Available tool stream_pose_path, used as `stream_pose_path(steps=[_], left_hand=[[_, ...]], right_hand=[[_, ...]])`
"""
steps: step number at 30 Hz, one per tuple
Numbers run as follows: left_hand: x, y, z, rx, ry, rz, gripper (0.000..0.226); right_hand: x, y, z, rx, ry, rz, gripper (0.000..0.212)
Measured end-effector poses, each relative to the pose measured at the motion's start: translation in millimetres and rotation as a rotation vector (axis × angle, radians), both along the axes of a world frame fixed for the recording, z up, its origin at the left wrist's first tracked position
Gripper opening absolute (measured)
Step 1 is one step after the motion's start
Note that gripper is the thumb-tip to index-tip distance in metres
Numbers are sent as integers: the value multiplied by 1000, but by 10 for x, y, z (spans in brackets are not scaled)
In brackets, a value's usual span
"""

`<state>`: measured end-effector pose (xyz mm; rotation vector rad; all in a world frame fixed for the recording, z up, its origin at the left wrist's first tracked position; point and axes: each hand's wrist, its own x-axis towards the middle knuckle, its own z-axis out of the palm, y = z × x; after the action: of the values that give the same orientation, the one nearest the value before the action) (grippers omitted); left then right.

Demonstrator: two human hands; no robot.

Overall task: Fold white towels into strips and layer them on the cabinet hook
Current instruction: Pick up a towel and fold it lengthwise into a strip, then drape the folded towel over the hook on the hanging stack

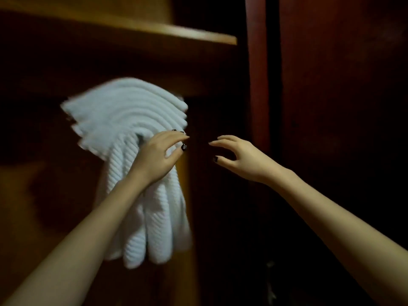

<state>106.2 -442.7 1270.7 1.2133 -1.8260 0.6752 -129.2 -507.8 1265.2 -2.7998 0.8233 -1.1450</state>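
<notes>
- Head view, far left first: the white towels (130,120) are draped in a stack of folded strips over something inside the dark wooden cabinet (320,85), just under the shelf (154,29). The hook itself is buried under the fabric, so I can't see it.
- Towels look like ribbed terry, so I'd guess soft, floppy and light one by one, but bulky as a bundle. Nothing fragile. The layers fan out at the top bend and hang as loose tails below, and I reckon the bunch could slide off sideways if tugged unevenly.
- Best place to hold, I think: right at the bend where the strips arch over, pinching all layers together, not the dangling ends.
- Left hand (159,155) rests there against the front of the stack, fingers spread and curled, not clamped round anything.
- Right hand (238,157) is just beside the towels, apart from them, fingers loosely apart and empty.
</notes>
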Motion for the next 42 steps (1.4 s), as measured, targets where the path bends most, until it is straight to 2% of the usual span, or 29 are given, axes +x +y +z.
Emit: stream_pose_path(steps=[6,9,11,17,19,22,27,30,35,38,42], left_hand=[[-1221,-455,-1376,246,-25,-203,31],[-1834,-659,-2010,369,-83,-281,32],[-2256,-823,-2415,426,-132,-302,36],[-3417,-1398,-3718,682,-211,-327,44],[-3735,-1537,-4155,796,-121,-315,43],[-4195,-1710,-4754,957,-5,-289,43],[-4764,-1821,-5924,1184,13,-217,47],[-4889,-1792,-6728,1323,8,-177,45],[-5051,-1868,-8295,1444,6,-150,33],[-5119,-1979,-9329,1487,-33,-115,48],[-5280,-2169,-10623,1443,-8,-120,51]], right_hand=[[-1376,-102,-1238,261,169,-290,43],[-2036,-153,-1883,356,331,-453,48],[-2451,-200,-2314,438,430,-553,52],[-3597,-450,-3633,762,522,-738,56],[-3911,-563,-4053,874,544,-753,59],[-4302,-722,-4636,1032,469,-753,57],[-4862,-916,-5703,1182,381,-756,54],[-5104,-995,-6438,1247,400,-759,57],[-5287,-1212,-7956,1278,397,-749,60],[-5313,-1344,-8973,1293,384,-749,62],[-5386,-1425,-10331,1315,402,-741,64]])
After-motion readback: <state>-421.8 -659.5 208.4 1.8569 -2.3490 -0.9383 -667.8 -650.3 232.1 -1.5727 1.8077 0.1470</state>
